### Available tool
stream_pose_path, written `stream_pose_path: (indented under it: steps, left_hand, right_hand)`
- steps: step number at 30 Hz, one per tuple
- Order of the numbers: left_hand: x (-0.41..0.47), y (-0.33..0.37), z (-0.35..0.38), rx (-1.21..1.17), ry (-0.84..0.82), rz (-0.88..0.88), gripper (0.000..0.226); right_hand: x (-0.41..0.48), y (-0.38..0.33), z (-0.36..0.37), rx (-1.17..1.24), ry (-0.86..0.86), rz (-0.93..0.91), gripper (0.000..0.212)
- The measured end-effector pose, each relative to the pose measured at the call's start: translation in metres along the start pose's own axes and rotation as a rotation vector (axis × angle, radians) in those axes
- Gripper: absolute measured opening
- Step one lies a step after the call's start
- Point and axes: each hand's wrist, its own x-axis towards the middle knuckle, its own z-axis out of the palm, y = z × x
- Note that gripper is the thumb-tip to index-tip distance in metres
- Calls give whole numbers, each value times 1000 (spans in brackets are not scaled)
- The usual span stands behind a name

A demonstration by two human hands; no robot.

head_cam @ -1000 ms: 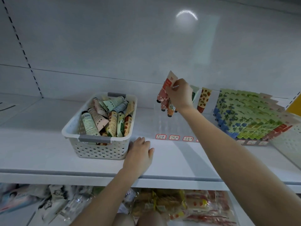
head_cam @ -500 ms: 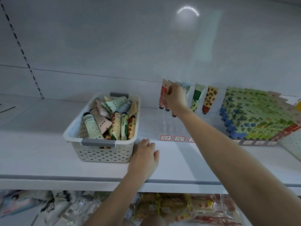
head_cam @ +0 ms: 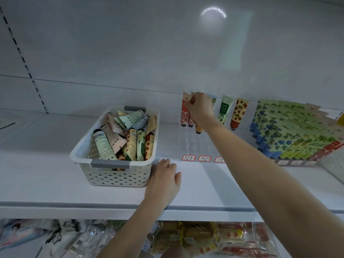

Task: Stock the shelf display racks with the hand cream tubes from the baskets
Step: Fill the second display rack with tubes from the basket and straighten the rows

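right hand [head_cam: 200,108] is up at the far end of the clear rack [head_cam: 188,144], fingers [head_cam: 193,100] curled round a small bunch of red tubes [head_cam: 185,112], caps pointing down, at the rack's back left lanes; 1 more cap pokes out under the wrist, and i cannot tell how many tubes are in that grip

left hand [head_cam: 163,180] lies flat on the shelf [head_cam: 214,187], fingers straight and relaxed, holding nothing, just beside the near right corner of the basket [head_cam: 115,175]; whether it touches the basket i cannot tell

the basket sits to the left with plenty of loose tubes [head_cam: 121,138] piled inside, so by my reading the job is far from done

to the right of the wrist, a green tube [head_cam: 225,112] and a spotted tube [head_cam: 238,113] stand at the back, and further right the full rack [head_cam: 290,131] is packed

the danger here: several tubes in 1 grip, and if the fingers let go all at once the bunch may splay, tip forward down the see-through lanes or land across 2 of them. the dividers are hard to see, so a tube could end up behind the wrong price labels [head_cam: 189,157]. the forearm also passes close to that green tube, and a careless pull back could knock it over
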Motion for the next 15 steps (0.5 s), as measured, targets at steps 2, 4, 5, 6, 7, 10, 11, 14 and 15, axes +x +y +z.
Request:
stream_pose_path:
  steps: [2, 4, 5, 6, 7, 10, 11, 14, 15]
  left_hand:
    - [0, 0, 0, 6, 2, -2, 23]
    - [0, 1, 0, 15, 4, 0, 26]
    - [-1, 1, 1, 16, 6, 1, 27]
    - [-1, 0, 1, 14, 7, 2, 27]
    - [-1, 0, 1, 11, 7, 0, 28]
    - [-1, -2, 3, 13, 17, -5, 28]
    - [-1, -2, 4, 17, 23, -3, 29]
    - [-1, -2, 6, 11, 27, 2, 29]
    - [-1, -2, 6, 4, 25, 0, 28]
  right_hand:
    - [3, 0, 3, -55, -9, -6, 22]
    - [6, 1, 5, -80, -38, -19, 25]
    - [7, 2, 5, -71, -52, -24, 28]
    - [8, 3, 5, -61, -62, -27, 30]
    - [9, 3, 5, -54, -68, -26, 33]
    - [8, 3, 4, -55, -67, -29, 21]
    - [7, 2, 4, -66, -65, -35, 15]
    - [6, 3, 5, -75, -61, -46, 10]
    - [6, 4, 5, -72, -62, -45, 10]
